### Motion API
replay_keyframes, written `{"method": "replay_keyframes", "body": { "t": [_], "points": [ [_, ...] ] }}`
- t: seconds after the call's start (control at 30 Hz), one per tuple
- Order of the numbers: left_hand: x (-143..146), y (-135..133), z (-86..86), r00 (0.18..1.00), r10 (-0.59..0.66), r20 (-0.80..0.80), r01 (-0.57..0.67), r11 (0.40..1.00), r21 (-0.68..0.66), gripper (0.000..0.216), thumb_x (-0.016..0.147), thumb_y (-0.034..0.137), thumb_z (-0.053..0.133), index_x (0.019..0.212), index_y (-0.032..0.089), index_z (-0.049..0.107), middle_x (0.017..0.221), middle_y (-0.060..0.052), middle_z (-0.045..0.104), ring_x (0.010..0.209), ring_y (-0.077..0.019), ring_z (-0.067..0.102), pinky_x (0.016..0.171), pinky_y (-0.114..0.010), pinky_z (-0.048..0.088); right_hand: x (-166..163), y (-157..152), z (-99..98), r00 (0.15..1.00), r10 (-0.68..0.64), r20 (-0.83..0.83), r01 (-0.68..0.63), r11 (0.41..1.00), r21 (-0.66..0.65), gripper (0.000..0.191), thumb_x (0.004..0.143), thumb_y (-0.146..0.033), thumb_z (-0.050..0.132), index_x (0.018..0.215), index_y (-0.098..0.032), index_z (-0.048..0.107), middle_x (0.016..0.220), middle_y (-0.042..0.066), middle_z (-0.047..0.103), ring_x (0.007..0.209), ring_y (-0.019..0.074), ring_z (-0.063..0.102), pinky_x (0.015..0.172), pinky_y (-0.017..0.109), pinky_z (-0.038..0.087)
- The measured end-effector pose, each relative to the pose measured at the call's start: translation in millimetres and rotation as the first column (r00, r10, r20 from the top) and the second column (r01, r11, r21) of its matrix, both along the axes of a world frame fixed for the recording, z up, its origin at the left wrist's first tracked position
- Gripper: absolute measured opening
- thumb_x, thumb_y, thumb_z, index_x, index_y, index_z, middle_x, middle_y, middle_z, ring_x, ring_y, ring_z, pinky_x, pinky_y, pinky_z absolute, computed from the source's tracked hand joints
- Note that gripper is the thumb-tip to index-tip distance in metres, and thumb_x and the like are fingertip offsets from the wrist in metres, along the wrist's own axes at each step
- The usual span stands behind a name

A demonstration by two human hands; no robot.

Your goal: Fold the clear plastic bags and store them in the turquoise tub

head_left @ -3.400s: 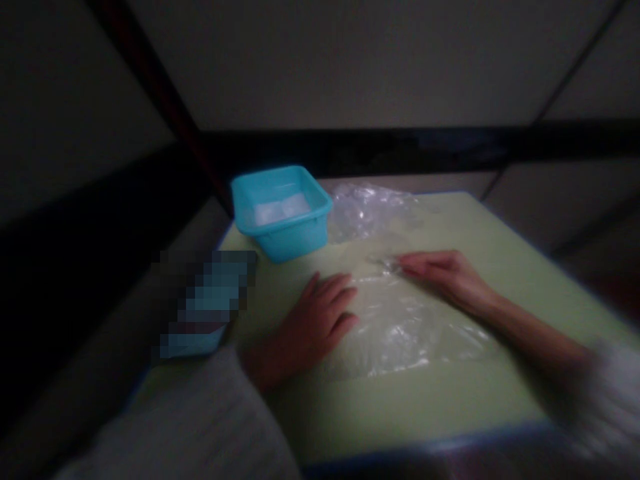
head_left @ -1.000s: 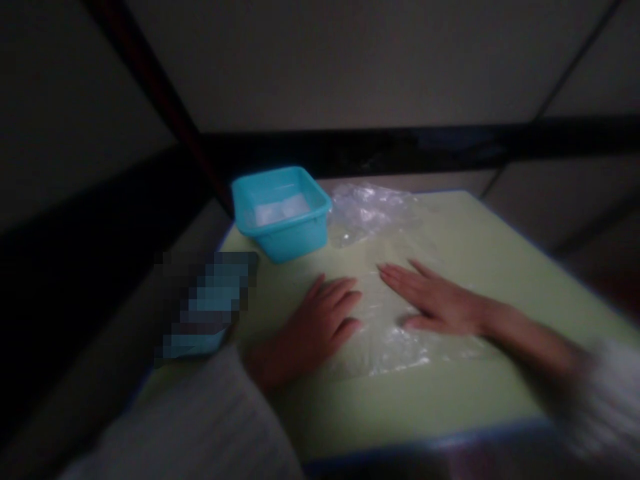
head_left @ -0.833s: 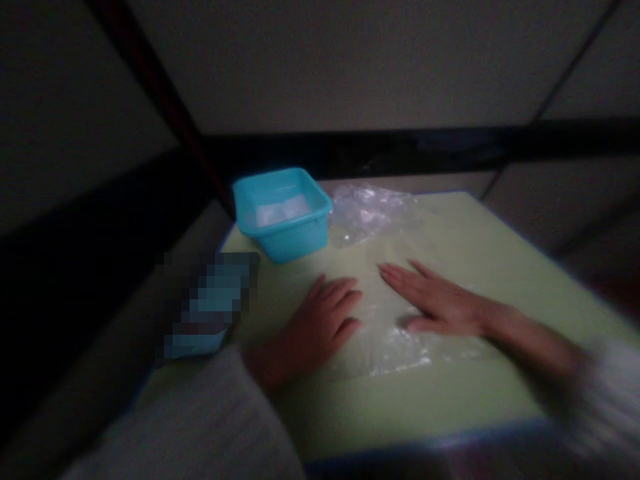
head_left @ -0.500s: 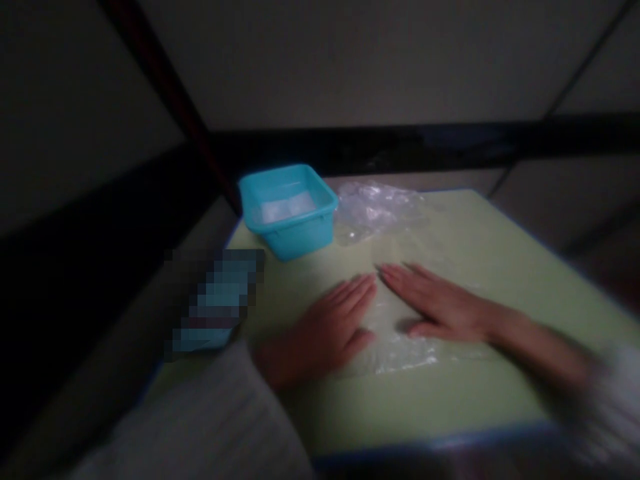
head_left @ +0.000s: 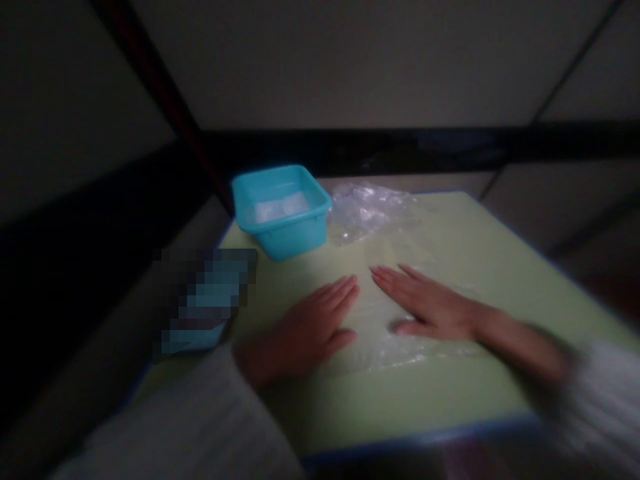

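A clear plastic bag [head_left: 373, 347] lies spread flat on the yellow-green tabletop [head_left: 425, 403]. My left hand [head_left: 317, 320] rests flat on its left part, fingers stretched forward and thumb out to the side. On the right part my right hand [head_left: 425, 303] lies palm down, with its fingers pointing left and away and its thumb apart. A gap with bare see-through plastic shows between the two hands. Neither hand grips anything. The bag's far outline is faint in the dim light.
A turquoise plastic basin [head_left: 295, 237] with white flat pieces [head_left: 283, 207] inside stands at the far left of the table. Crumpled clear plastic [head_left: 367, 207] lies beside it. A pixelated bluish object [head_left: 213, 293] is at the left edge. Dark panels [head_left: 360, 67] rise behind.
My left hand has slid a little left, widening the gap between the hands. My right hand stays flat on the plastic. The whole view has shifted slightly.
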State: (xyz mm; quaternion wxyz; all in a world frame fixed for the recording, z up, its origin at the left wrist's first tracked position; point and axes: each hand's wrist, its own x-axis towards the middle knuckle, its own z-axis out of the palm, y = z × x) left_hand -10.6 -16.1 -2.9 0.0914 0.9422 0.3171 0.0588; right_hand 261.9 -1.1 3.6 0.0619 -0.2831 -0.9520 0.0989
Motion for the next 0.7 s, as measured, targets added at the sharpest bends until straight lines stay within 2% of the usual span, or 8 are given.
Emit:
{"method": "replay_keyframes", "body": {
  "t": [0.27, 0.4, 0.5, 0.57, 0.7],
  "points": [
    [-6, 1, 1.0, 1.000, -0.010, -0.017, 0.010, 1.000, -0.014, 0.063, 0.095, 0.042, 0.041, 0.145, 0.010, 0.020, 0.154, -0.016, 0.017, 0.142, -0.0222, 0.013, 0.115, -0.039, 0.020, 1, 1, -3.2, 1.000, 0.006, 0.007, -0.006, 1.000, -0.023, 0.082, 0.091, -0.059, 0.037, 0.149, -0.009, 0.007, 0.153, 0.019, 0.014, 0.142, 0.0268, 0.010, 0.114, 0.051, 0.006],
    [-8, 1, -2.1, 1.000, -0.003, -0.009, 0.003, 1.000, -0.013, 0.063, 0.095, 0.041, 0.041, 0.146, 0.011, 0.019, 0.154, -0.015, 0.017, 0.142, -0.0223, 0.014, 0.115, -0.039, 0.020, 1, 3, -3.9, 0.999, 0.007, -0.035, -0.009, 0.998, -0.065, 0.082, 0.091, -0.059, 0.038, 0.149, -0.014, 0.002, 0.154, 0.015, 0.012, 0.142, 0.0260, 0.009, 0.114, 0.052, 0.003],
    [-9, 2, -2.2, 1.000, -0.004, 0.004, 0.004, 1.000, -0.016, 0.064, 0.095, 0.041, 0.041, 0.146, 0.011, 0.017, 0.154, -0.015, 0.016, 0.142, -0.0225, 0.014, 0.115, -0.040, 0.020, 7, 5, 4.2, 0.992, 0.010, -0.123, -0.027, 0.990, -0.138, 0.078, 0.092, -0.058, 0.036, 0.149, -0.019, 0.000, 0.155, 0.012, 0.012, 0.142, 0.0259, 0.011, 0.114, 0.053, 0.004],
    [-8, 2, 0.3, 0.999, -0.036, 0.028, 0.036, 0.999, -0.013, 0.063, 0.096, 0.041, 0.040, 0.147, 0.012, 0.016, 0.154, -0.013, 0.017, 0.143, -0.0220, 0.013, 0.115, -0.040, 0.018, 14, 6, 13.7, 0.979, -0.024, -0.202, -0.013, 0.983, -0.183, 0.070, 0.094, -0.056, 0.033, 0.150, -0.023, 0.007, 0.154, 0.009, 0.018, 0.141, 0.0257, 0.016, 0.114, 0.053, 0.008],
    [-4, 1, 10.1, 0.986, -0.145, 0.078, 0.141, 0.989, 0.046, 0.058, 0.096, 0.037, 0.042, 0.146, 0.020, 0.020, 0.151, -0.008, 0.029, 0.142, -0.0211, 0.018, 0.116, -0.043, 0.014, 32, 10, 31.8, 0.931, -0.154, -0.330, 0.093, 0.976, -0.195, 0.046, 0.097, -0.048, 0.030, 0.138, -0.030, 0.042, 0.141, 0.003, 0.047, 0.132, 0.0250, 0.039, 0.113, 0.053, 0.021]
  ]
}}
